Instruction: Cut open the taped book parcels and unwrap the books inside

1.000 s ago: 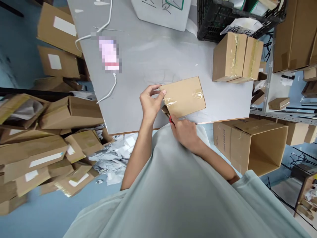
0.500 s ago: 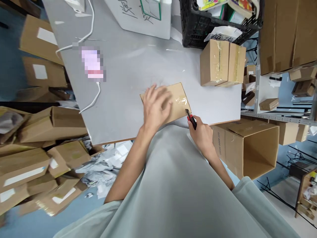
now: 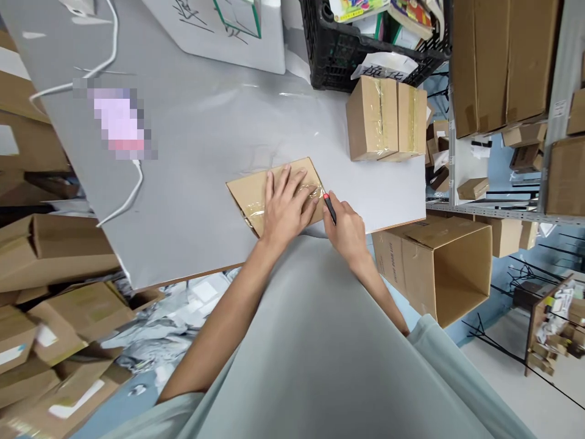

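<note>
A flat brown cardboard box (image 3: pixel 249 192) with clear tape at both ends lies near the front edge of the grey table (image 3: pixel 192 213). My left hand (image 3: pixel 287 207) rests flat on top of it, fingers spread. In my right hand (image 3: pixel 345 225) is a black and red box cutter (image 3: pixel 329 209), gripped with the fingers wrapped round it. The cutter's tip is at the box's right edge, by the tape; the blade itself is too small to make out.
Two taped cartons (image 3: pixel 386 119) stand at the right, before a black crate (image 3: pixel 375 52) of books. A white container (image 3: pixel 233 36) is at the back. A white cable (image 3: pixel 114 42) lies at the left. Below the table's right edge is an open carton (image 3: pixel 461 268); opened boxes (image 3: pixel 82 308) pile up at the left.
My left hand has come down flat onto the box. My right hand has brought the cutter against the box's right edge. The whole view has shifted, with things appearing further left.
</note>
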Action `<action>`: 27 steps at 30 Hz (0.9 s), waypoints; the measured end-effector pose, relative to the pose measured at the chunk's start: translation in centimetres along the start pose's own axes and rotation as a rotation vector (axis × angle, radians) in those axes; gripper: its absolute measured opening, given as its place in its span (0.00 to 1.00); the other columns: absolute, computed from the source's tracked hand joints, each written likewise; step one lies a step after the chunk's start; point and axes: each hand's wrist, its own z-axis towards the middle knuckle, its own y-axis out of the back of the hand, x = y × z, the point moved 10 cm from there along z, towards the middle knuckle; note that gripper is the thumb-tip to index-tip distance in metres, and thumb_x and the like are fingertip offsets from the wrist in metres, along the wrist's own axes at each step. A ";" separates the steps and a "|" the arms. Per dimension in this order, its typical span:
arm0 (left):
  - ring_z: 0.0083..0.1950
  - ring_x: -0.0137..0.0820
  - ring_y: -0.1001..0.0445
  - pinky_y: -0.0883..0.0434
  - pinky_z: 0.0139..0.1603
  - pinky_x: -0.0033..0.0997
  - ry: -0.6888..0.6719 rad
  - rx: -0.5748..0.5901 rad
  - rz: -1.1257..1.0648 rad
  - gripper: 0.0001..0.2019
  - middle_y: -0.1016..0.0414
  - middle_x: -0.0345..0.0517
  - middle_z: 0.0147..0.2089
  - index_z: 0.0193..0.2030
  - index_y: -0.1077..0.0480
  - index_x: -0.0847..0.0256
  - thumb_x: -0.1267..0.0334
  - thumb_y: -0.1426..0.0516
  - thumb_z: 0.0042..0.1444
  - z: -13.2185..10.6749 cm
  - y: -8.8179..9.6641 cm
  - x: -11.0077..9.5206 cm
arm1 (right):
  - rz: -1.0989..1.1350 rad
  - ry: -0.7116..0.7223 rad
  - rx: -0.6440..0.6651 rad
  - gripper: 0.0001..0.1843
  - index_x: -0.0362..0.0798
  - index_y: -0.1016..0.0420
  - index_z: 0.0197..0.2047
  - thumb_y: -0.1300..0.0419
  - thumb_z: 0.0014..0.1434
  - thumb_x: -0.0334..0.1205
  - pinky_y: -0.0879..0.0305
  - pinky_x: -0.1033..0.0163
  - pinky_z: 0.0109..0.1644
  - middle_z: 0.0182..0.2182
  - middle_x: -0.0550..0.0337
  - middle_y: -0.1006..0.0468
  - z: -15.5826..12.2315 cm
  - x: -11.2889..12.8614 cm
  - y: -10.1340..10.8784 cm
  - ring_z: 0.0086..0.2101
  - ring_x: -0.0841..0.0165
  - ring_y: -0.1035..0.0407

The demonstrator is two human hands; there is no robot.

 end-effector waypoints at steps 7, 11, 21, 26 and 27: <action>0.87 0.54 0.45 0.61 0.87 0.74 0.014 -0.001 -0.097 0.18 0.28 0.48 0.78 0.64 0.21 0.45 0.47 0.42 0.73 0.1 -0.2 0.5 | -0.092 -0.061 0.017 0.31 0.47 0.43 0.84 0.58 0.84 0.45 0.27 0.58 0.59 0.61 0.41 0.20 0.9 1.2 -0.1 0.54 0.56 0.19; 0.86 0.55 0.45 0.61 0.87 0.73 0.019 -0.006 -0.140 0.17 0.28 0.48 0.78 0.63 0.21 0.45 0.48 0.41 0.73 0.1 -0.1 0.5 | -0.087 -0.098 0.014 0.31 0.46 0.42 0.83 0.58 0.84 0.44 0.27 0.56 0.60 0.61 0.40 0.20 0.7 1.7 0.2 0.54 0.55 0.19; 0.86 0.54 0.44 0.61 0.87 0.73 0.015 -0.022 -0.187 0.18 0.27 0.47 0.77 0.62 0.21 0.46 0.46 0.43 0.74 0.1 0.0 0.4 | -0.158 -0.107 0.045 0.31 0.45 0.43 0.82 0.57 0.83 0.47 0.27 0.53 0.60 0.61 0.37 0.19 1.4 2.1 0.5 0.56 0.51 0.20; 0.86 0.54 0.44 0.62 0.87 0.72 0.035 -0.025 -0.225 0.17 0.26 0.47 0.77 0.62 0.21 0.46 0.47 0.41 0.72 0.2 0.0 0.4 | -0.156 -0.117 0.056 0.26 0.43 0.36 0.77 0.55 0.83 0.42 0.28 0.53 0.60 0.59 0.39 0.17 1.5 2.6 1.3 0.57 0.51 0.20; 0.86 0.54 0.44 0.61 0.87 0.72 0.041 -0.025 -0.229 0.17 0.26 0.47 0.77 0.62 0.21 0.47 0.47 0.40 0.72 0.2 -0.1 0.5 | -0.151 -0.123 0.060 0.25 0.43 0.34 0.75 0.55 0.83 0.41 0.28 0.53 0.60 0.58 0.39 0.16 1.3 2.7 1.4 0.57 0.52 0.20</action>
